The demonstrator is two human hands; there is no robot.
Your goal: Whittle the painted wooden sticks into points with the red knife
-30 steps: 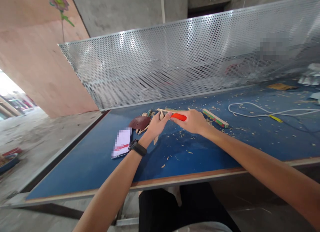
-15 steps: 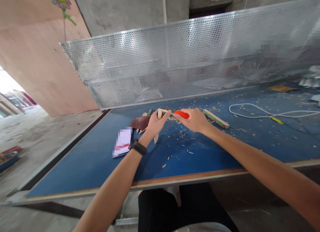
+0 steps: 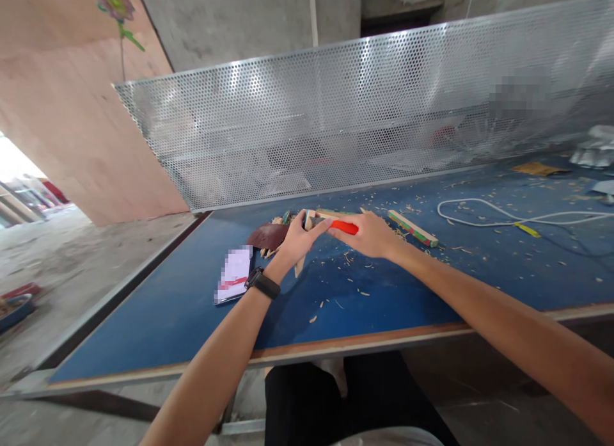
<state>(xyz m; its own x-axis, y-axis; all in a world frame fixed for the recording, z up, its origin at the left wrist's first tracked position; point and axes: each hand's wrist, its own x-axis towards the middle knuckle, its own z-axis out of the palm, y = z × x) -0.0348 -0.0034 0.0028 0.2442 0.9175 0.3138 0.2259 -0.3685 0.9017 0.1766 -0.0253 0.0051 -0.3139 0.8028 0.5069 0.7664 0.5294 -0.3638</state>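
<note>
My left hand (image 3: 298, 240), with a black watch on its wrist, is closed around a pale wooden stick (image 3: 302, 260) held upright over the blue table (image 3: 192, 305). My right hand (image 3: 371, 233) grips a red-handled knife (image 3: 343, 226), whose blade end rests against the top of the stick beside my left thumb. Pale wood shavings (image 3: 352, 262) lie scattered on the table under and around both hands.
A phone (image 3: 235, 274) and a dark brown sheet (image 3: 268, 235) lie left of my hands. A green-and-red painted stick (image 3: 413, 228) lies to the right, a white cable (image 3: 499, 214) further right. A perforated metal screen (image 3: 359, 113) stands along the table's far edge.
My right hand with the knife rose slightly along the stick half a second ago and has come back down and left. My left hand has kept its hold on the stick.
</note>
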